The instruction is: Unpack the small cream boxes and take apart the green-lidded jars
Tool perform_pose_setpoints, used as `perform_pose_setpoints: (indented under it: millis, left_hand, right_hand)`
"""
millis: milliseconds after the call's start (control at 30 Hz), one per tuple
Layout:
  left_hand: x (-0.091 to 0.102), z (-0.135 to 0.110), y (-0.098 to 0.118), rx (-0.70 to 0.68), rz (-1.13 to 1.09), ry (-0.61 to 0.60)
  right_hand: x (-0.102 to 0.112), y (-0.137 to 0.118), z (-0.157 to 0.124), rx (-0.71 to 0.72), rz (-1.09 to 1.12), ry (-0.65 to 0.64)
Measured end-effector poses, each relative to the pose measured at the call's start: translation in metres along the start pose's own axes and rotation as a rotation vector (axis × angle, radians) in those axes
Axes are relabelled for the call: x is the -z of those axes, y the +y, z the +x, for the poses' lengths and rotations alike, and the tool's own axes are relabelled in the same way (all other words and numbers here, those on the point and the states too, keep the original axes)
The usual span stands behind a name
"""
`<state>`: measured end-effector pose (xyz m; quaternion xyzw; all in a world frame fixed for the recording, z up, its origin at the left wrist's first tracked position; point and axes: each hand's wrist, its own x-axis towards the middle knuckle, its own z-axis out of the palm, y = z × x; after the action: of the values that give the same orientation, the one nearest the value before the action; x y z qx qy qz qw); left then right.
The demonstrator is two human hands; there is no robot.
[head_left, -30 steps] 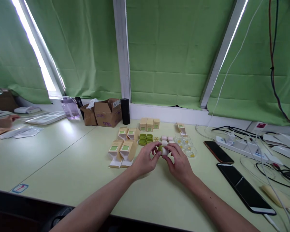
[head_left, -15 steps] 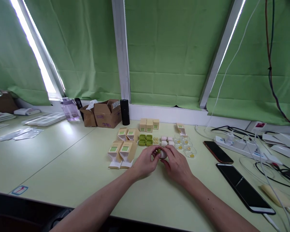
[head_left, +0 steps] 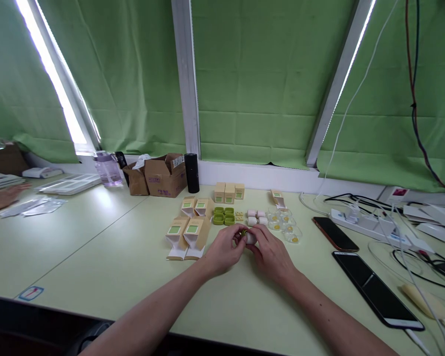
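My left hand [head_left: 224,251] and my right hand [head_left: 270,253] meet at the table's middle, both pinched on a small white and green piece [head_left: 248,237] held between their fingertips. Just beyond lie green square cases [head_left: 223,215], white pieces [head_left: 255,216] and clear round lids with yellow centres [head_left: 285,225]. Tan cartons with green labels [head_left: 188,232] lie open to the left of my left hand. Three shut tan boxes [head_left: 229,192] stand in a row behind.
Two phones [head_left: 374,289] and a power strip with cables [head_left: 367,222] lie to the right. Brown cardboard boxes [head_left: 159,174], a black cylinder [head_left: 192,172] and a purple bottle [head_left: 107,167] stand by the window sill. Another person's hand [head_left: 2,198] rests at the far left.
My hands have lowered slightly toward the table with the small piece still between them. The other person's hand left the view at far left and has come back.
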<state>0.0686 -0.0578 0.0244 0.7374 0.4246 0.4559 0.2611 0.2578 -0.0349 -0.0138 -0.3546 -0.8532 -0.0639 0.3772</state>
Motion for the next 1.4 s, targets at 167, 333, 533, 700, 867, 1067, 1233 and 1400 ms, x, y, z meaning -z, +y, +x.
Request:
perform_pose_setpoints:
  millis: [167,333,533,700,867,1067,1233,1400]
  left_hand:
    - [0.0,0.001,0.0,0.009,0.045,-0.01]
    - [-0.001,0.002,0.0,0.034,0.018,-0.005]
    - [-0.001,0.002,0.003,0.063,-0.018,-0.017]
    - [-0.001,0.003,0.005,0.084,0.025,-0.036]
    - [0.0,0.004,0.003,0.101,0.06,-0.039]
    - [0.003,0.003,-0.002,0.058,0.088,-0.064]
    - [0.006,0.0,-0.009,-0.064,0.132,-0.035]
    - [0.002,-0.001,-0.017,0.023,0.011,-0.023]
  right_hand:
    - [0.0,-0.001,0.0,-0.012,0.023,-0.001]
    - [0.0,-0.002,0.0,-0.003,-0.009,0.018]
    - [-0.002,-0.005,0.001,-0.024,-0.021,0.012]
    - [-0.001,-0.01,0.002,-0.045,-0.035,-0.003]
    - [-0.002,-0.008,0.002,-0.064,-0.002,-0.025]
    - [0.0,-0.003,0.0,-0.129,0.138,-0.013]
    - [0.007,-0.001,0.003,-0.173,0.299,0.036]
    - [0.006,-0.002,0.005,-0.258,0.518,0.06]
